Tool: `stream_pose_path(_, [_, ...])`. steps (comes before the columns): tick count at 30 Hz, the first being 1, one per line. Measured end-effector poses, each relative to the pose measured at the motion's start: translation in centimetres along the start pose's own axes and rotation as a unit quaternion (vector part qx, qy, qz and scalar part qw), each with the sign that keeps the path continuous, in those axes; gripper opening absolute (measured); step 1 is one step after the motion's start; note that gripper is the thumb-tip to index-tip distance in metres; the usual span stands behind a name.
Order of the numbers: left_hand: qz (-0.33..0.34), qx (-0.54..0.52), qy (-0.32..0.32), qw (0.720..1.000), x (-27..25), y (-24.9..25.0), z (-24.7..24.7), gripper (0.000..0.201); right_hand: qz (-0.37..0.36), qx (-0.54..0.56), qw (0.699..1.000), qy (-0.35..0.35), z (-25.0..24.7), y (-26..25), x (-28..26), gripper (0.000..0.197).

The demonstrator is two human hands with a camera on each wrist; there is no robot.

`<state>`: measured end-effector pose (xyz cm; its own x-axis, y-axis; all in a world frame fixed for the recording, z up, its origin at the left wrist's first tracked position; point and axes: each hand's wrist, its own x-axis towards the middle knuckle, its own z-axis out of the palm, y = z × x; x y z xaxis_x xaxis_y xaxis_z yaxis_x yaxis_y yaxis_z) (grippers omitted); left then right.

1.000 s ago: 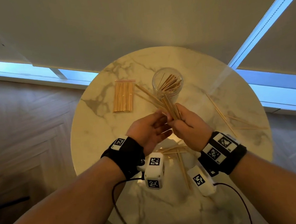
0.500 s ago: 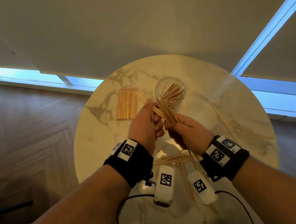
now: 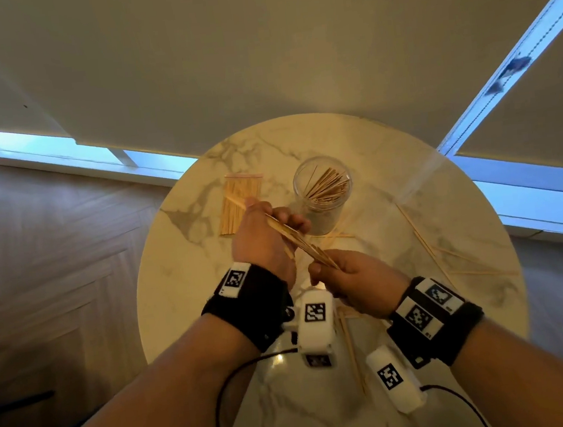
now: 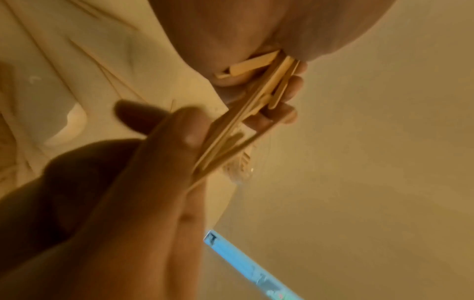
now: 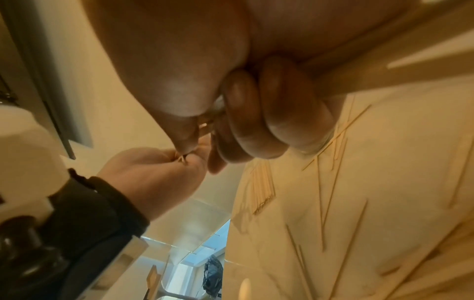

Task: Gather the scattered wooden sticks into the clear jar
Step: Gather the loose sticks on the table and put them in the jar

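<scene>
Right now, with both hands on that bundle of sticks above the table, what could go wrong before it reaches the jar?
1. The bundle of sticks looks uneven in the left hand and right hand, with ends splayed in the left wrist view; some may slip out.
2. The clear jar already holds leaning sticks, which could block new ones or tip it.
3. Loose sticks near the table rim could be knocked off.
</scene>
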<state>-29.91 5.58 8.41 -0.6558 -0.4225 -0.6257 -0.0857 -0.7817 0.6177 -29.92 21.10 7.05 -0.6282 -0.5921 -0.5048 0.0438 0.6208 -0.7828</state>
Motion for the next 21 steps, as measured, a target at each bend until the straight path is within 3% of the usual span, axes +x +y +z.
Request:
stream_pose_path(5, [0.005,-0.022,0.016,1.0,2.0,2.2,-0.6,0.047,-0.012,-0.025,0.999,0.039,-1.2,0.6,-0.1,0.032])
stream_pose_path(9, [-0.006,0.089,-0.054,0.995,1.5,2.1,-1.2,0.05,-0.023,0.189,0.976,0.104,-2.8,0.0,-0.1,0.036])
stream_pose_path(11, [-0.017,0.194,-0.129,0.972,0.2,1.0,-1.4,0.049,-0.057,0.335,0.93,0.137,-4.2,-1.6,0.1,0.038])
stream_pose_path(13, [-0.01,0.286,-0.221,0.932,-1.0,-0.2,-1.5,0.049,-0.1,0.45,0.875,0.152,-5.4,-3.7,0.4,0.041])
stream_pose_path(16, [0.025,0.378,-0.335,0.862,-2.2,-1.7,-1.2,0.077,-0.131,0.552,0.808,0.158,-6.0,-6.2,1.0,0.043])
stream_pose_path(18, [0.012,0.401,-0.346,0.848,-2.7,-2.0,-0.5,0.087,-0.139,0.579,0.786,0.169,-5.7,-6.9,1.4,0.043])
stream_pose_path(21, [-0.04,0.419,-0.356,0.834,-3.0,-1.8,0.3,0.058,-0.153,0.565,0.791,0.176,-5.0,-6.7,1.8,0.042])
